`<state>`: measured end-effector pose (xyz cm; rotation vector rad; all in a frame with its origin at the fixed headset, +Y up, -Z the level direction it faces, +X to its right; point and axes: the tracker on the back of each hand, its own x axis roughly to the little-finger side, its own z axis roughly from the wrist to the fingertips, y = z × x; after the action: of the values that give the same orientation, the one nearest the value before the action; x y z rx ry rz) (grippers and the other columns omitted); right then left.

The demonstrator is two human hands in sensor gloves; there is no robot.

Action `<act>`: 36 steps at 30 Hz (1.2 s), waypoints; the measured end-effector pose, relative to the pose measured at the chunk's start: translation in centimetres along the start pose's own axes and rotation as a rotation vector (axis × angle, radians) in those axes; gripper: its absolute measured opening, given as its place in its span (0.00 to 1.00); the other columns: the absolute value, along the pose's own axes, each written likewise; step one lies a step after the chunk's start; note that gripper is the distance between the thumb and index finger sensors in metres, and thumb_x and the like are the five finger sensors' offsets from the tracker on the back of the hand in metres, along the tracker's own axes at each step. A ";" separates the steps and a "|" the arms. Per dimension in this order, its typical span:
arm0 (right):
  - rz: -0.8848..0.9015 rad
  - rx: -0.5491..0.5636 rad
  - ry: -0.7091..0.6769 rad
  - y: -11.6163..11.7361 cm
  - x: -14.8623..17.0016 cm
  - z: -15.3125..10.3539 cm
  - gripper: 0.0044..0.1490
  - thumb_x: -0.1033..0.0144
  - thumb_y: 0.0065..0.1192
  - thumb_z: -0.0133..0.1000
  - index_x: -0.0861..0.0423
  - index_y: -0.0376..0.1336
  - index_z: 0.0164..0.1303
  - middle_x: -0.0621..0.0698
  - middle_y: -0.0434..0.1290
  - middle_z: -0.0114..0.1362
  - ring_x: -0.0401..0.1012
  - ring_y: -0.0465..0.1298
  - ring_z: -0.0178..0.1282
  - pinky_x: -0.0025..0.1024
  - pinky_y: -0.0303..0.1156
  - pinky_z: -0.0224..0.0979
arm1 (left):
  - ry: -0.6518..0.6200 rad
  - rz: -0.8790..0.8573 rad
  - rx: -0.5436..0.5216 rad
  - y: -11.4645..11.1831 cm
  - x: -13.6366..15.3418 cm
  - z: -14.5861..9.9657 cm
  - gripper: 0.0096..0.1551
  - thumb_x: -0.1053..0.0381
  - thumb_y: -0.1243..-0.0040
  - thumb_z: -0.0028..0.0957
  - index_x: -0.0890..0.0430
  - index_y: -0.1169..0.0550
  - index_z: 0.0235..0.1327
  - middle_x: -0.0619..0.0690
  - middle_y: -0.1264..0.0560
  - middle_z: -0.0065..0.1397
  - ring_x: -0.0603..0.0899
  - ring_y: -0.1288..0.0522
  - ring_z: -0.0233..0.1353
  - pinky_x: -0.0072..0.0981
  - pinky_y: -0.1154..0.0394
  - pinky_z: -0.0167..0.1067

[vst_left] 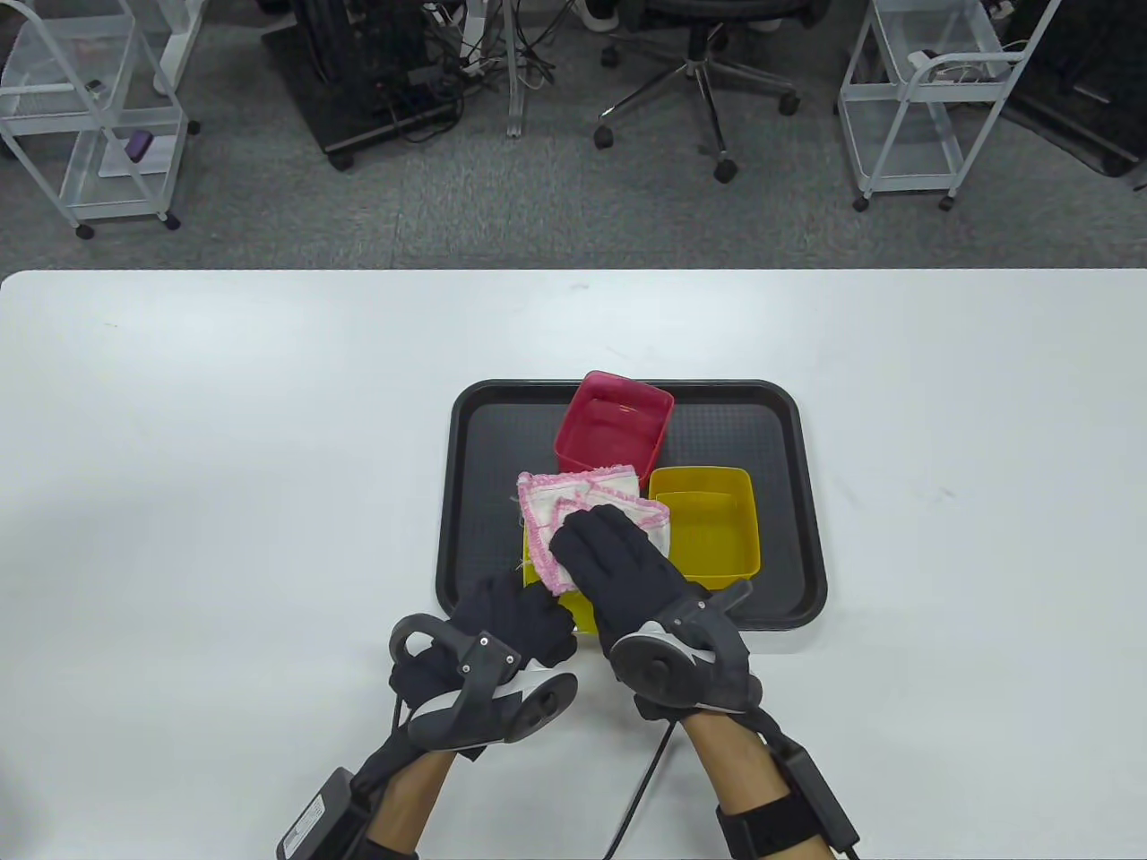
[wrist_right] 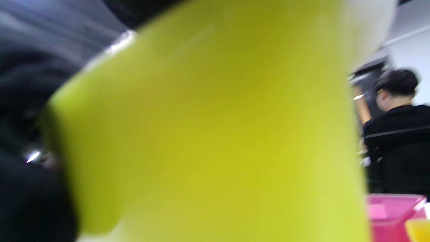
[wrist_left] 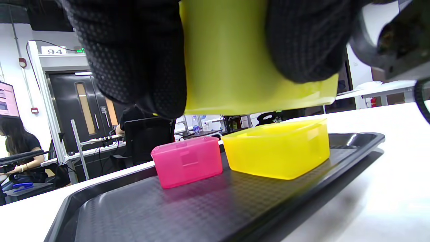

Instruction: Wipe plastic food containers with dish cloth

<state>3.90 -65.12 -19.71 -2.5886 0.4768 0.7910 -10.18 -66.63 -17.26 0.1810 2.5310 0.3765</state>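
My left hand [vst_left: 515, 618] grips a yellow-green plastic container [vst_left: 581, 612] and holds it above the near left part of the black tray [vst_left: 475, 502]. In the left wrist view the container [wrist_left: 235, 57] hangs between my gloved fingers [wrist_left: 134, 57], lifted off the tray. My right hand [vst_left: 609, 560] presses a white dish cloth with pink trim [vst_left: 582, 502] onto the container from above. The container [wrist_right: 215, 134] fills the right wrist view, blurred. A pink container [vst_left: 614, 421] and a yellow container [vst_left: 708, 524] stand on the tray.
The tray sits mid-table on a white table [vst_left: 224, 448]. The pink container [wrist_left: 186, 161] and yellow container [wrist_left: 278, 148] stand side by side beyond the held one. Carts and an office chair stand past the far table edge.
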 end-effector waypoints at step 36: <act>-0.071 -0.492 0.331 0.5 -0.1 2.6 0.23 0.85 0.67 0.51 0.54 0.72 0.55 0.55 0.75 0.71 0.57 0.71 0.73 0.53 0.73 0.68 | -0.047 0.113 -0.063 -0.2 -1.1 0.5 0.19 0.35 0.33 0.45 0.41 0.13 0.43 0.34 0.16 0.60 0.60 0.15 0.65 0.44 0.15 0.65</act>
<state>2.45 -64.31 -21.76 -3.1992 0.3056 0.4997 -8.98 -66.89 -17.14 0.3062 2.4653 0.4907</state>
